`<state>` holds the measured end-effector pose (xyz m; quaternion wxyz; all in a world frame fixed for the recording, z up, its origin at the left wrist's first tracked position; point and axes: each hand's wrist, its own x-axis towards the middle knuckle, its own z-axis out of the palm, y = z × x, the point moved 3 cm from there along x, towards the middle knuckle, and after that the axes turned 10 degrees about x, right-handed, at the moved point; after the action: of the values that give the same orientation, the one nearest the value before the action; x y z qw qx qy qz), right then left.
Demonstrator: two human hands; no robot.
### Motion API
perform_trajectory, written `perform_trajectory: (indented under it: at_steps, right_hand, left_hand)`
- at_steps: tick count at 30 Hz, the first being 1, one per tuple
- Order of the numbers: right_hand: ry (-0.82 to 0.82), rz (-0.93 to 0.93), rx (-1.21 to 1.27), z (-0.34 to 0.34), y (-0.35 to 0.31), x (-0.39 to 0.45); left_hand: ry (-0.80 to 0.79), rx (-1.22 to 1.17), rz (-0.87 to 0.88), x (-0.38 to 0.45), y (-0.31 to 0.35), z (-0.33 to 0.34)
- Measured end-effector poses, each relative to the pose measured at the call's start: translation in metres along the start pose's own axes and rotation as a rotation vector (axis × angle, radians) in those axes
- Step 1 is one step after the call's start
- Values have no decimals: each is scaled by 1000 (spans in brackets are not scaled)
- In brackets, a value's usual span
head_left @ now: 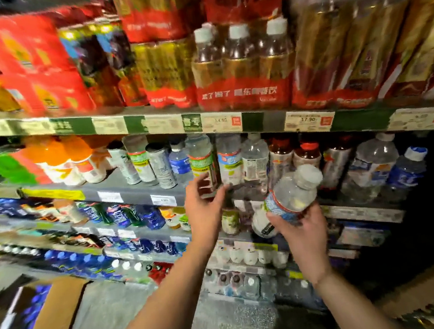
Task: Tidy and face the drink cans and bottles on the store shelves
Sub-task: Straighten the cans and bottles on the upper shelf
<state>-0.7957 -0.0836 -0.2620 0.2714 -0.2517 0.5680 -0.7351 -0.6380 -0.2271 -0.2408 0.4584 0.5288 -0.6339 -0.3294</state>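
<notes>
Two bare forearms reach up from the bottom of the view toward the drinks. The right hand (303, 229) grips a clear water bottle (294, 196) from below, fingers curled round its lower body, white cap tilted up and to the right, held out in front of the shelf and not yet set down. The left hand (204, 205) is up at the middle shelf (121, 184), fingers spread and loosely bent, thumb apart, right by a green-labelled bottle (201, 160); whether it touches that bottle is hard to tell through the blur.

Progress, as I read it: early to middling. On the middle shelf the bottles near the hand stand upright but uneven, some set back, labels turned different ways, and there is bare shelf in front on the left side. The orange bottles (55, 158) at the left lean in a loose cluster. The top shelf's red multipacks (241, 75) look stacked well enough. Lower rows of blue bottles (146, 215) are too blurred to judge. A cardboard box (52, 321) sits on the floor, so there may be stock left to place.
</notes>
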Motion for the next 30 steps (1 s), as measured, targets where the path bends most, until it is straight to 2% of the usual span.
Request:
perform_trajectory:
  at_steps: [7, 13, 17, 20, 24, 27, 30]
  right_hand:
    - [66, -124, -109, 121, 11, -18]
    - [20, -140, -143, 216, 27, -27]
    - [-94, -131, -173, 272, 36, -18]
    - [-221, -99, -168, 318, 47, -6]
    - [-313, -123, -182, 370, 58, 4]
    - [-422, -55, -117, 400, 58, 5]
    - [-599, -71, -202, 421, 57, 7]
  left_hand:
    - [-30, 17, 4, 75, -57, -88]
    - [-102, -48, -31, 125, -86, -159]
    - [-273, -166, -24, 142, -87, -183]
    - [-416, -95, 61, 150, -81, -190]
    - [-300, 16, 68, 174, -81, -209]
    - [-167, 50, 47, 192, -93, -228]
    - [-27, -14, -44, 202, -109, -242]
